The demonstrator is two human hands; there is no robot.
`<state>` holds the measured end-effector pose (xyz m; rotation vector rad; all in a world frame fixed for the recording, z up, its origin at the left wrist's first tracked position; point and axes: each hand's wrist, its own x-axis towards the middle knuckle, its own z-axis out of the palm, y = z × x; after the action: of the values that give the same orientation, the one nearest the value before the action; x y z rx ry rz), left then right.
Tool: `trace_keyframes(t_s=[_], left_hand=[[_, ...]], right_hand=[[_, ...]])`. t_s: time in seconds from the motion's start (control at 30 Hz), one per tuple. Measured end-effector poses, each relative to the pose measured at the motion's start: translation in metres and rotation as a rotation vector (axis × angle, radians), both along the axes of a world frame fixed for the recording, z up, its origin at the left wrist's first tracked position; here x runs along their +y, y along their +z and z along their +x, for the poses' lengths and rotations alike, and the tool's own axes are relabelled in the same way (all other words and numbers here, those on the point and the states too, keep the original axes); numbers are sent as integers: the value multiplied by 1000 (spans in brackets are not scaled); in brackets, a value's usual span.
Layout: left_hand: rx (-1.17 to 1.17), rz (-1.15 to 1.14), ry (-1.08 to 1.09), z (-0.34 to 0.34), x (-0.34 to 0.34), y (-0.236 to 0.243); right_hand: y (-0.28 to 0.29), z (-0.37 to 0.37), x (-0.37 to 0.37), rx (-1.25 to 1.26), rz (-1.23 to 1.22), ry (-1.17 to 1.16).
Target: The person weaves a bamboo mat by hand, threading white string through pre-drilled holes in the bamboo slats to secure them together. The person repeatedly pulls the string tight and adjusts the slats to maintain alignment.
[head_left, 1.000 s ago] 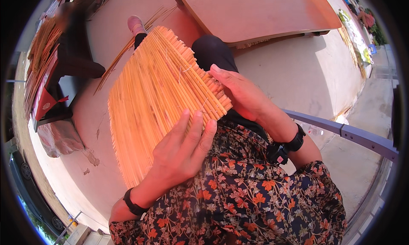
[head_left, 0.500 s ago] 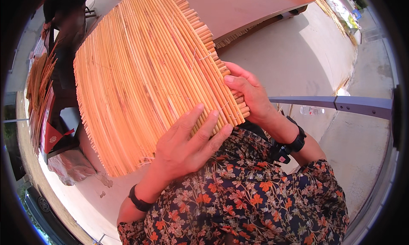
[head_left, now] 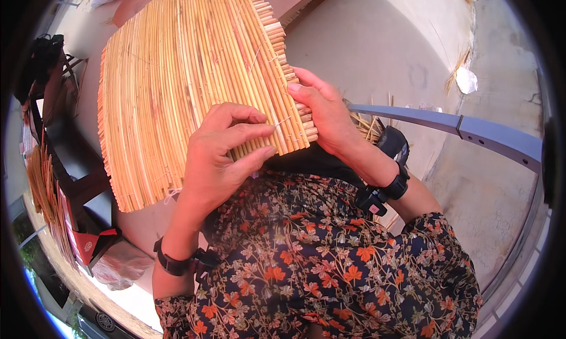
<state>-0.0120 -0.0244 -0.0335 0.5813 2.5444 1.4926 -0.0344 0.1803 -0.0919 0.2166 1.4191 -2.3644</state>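
Observation:
A mat of straw-coloured reed stalks (head_left: 177, 85), laid side by side and tied with thin thread, is held tilted in front of me. My right hand (head_left: 324, 112) grips its right edge near the close corner, thumb on top and the other fingers partly hidden beneath. Over the mat's near part is my left hand (head_left: 221, 147), fingers bent, with a visible gap between thumb and index fingertip. Those tips are beside a short light thread (head_left: 284, 123) near the corner. Another loose thread end (head_left: 172, 194) hangs at the near edge, left of my left wrist.
A grey-blue metal bar (head_left: 471, 129) reaches in from the right. On the left are a bundle of brown stalks (head_left: 44, 180), a red box (head_left: 85, 244) and a clear plastic bag (head_left: 121, 265). A white lump (head_left: 466, 80) lies on the floor beside straw.
My left hand has gone from lying spread on the mat to bent fingers near the corner thread. The whole view has shifted; my right hand keeps its grip on the mat's edge.

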Motion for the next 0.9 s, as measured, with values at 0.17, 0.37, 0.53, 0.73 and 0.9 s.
trace_keyframes(t_s=[0.17,0.37,0.53,0.73,0.9], left_hand=[[-29,-42,-89,-8,9,-3],[32,-45,-85,-7,21,-10],[153,3,-47,-6,31,-8],[-174,770,229,-39,17,3],[-420,953,266,-45,-8,-29]], right_hand=[[-10,0,0,63,95,4],[-7,0,2,88,115,-7],[-12,-9,14,141,215,105],[-14,-6,17,214,393,181],[11,-17,32,672,1070,8]])
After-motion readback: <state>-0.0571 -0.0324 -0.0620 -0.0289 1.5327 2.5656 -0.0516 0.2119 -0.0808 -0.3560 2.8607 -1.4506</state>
